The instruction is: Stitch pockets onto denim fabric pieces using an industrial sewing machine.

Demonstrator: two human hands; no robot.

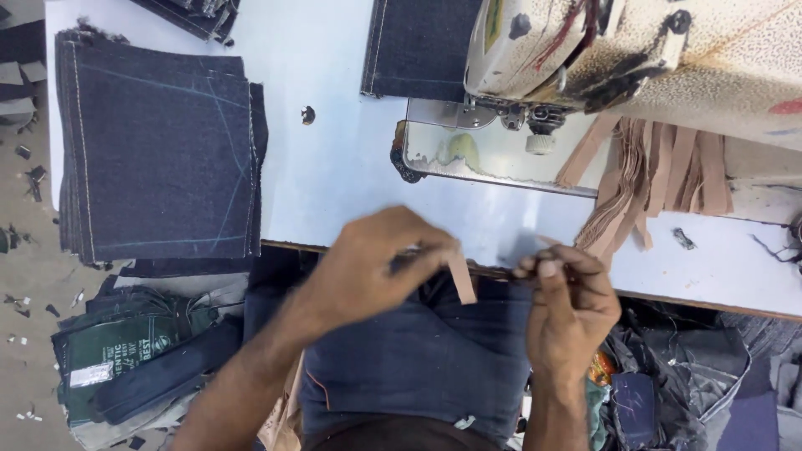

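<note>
The tan strip (461,278) sits at the table's (334,175) near edge, my left hand (376,267) and right hand (568,296) pinching it; a loose pinch could drop it onto the denim (418,359).

Both forearms are showing bare from elbow to wrist, with no sleeves, gloves or watch. The left hand (376,267) and right hand (568,305) are wearing no rings, as far as the blur allows. Below the hands, dark blue denim trousers (418,359) are covering the lap.
</note>
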